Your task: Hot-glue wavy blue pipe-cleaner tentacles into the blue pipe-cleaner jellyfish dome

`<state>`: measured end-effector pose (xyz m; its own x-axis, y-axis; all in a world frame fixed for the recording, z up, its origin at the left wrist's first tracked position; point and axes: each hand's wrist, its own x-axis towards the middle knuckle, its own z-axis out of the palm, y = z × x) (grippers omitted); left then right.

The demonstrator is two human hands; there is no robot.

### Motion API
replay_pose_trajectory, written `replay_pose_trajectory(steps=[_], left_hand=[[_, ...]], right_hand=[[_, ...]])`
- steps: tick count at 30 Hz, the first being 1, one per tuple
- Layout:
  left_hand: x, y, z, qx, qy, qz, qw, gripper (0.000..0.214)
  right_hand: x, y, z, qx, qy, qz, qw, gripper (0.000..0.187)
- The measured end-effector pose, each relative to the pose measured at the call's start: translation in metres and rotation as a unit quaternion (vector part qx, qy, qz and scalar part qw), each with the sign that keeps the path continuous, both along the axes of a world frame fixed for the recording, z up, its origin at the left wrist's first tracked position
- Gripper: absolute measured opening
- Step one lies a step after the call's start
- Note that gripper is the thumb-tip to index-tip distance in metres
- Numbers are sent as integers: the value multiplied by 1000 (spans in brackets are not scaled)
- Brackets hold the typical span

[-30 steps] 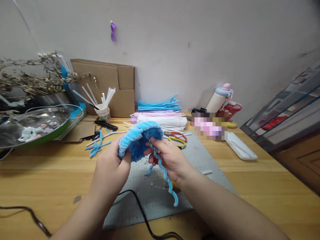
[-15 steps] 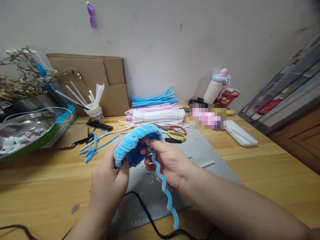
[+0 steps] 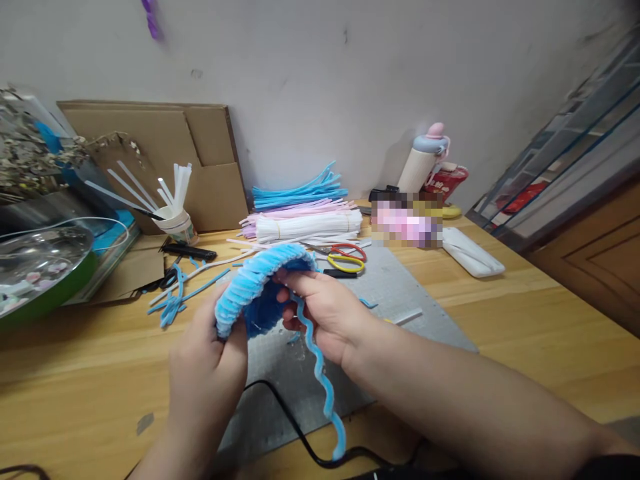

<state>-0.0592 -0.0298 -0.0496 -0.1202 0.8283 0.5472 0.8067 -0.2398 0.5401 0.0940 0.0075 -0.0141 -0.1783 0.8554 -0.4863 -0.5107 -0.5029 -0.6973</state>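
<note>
A dome made of light blue pipe cleaners (image 3: 257,283) is held up over a grey mat (image 3: 390,300). My left hand (image 3: 207,370) grips its left rim, fingers closed. My right hand (image 3: 325,310) pinches the dome's underside where a wavy blue pipe cleaner (image 3: 320,380) hangs down towards the table's near edge.
Bundles of blue, pink and white pipe cleaners (image 3: 305,213) lie at the back. Scissors (image 3: 345,257), a paper cup of white sticks (image 3: 175,220), cardboard (image 3: 160,153), a metal bowl (image 3: 45,260), a bottle (image 3: 425,160) and a black cable (image 3: 300,433) share the wooden table (image 3: 525,313).
The view has shifted, so everything sits lower-left in the picture. Both hands keep their hold on the dome, and the wavy strand hangs lower.
</note>
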Motion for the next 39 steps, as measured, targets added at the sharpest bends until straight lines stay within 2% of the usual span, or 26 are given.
replay_pose_trajectory(steps=[10, 16, 20, 27, 39], left_hand=[[0, 0, -2, -35, -58, -12, 998, 35], [1, 7, -4, -37, -107, -60, 992, 42], [3, 7, -4, -42, -159, -99, 981, 33], [10, 8, -4, -82, -163, -60, 981, 32], [10, 5, -3, -58, -178, -62, 980, 29]], right_hand=[[-2, 3, -2, -1, 4, 0, 1000, 20], [-3, 0, -2, -25, 8, -10, 1000, 18], [-4, -1, -3, -44, 9, -13, 999, 19], [-5, 1, -8, -87, 2, -17, 996, 18], [-5, 2, -10, -85, 2, -28, 996, 20]])
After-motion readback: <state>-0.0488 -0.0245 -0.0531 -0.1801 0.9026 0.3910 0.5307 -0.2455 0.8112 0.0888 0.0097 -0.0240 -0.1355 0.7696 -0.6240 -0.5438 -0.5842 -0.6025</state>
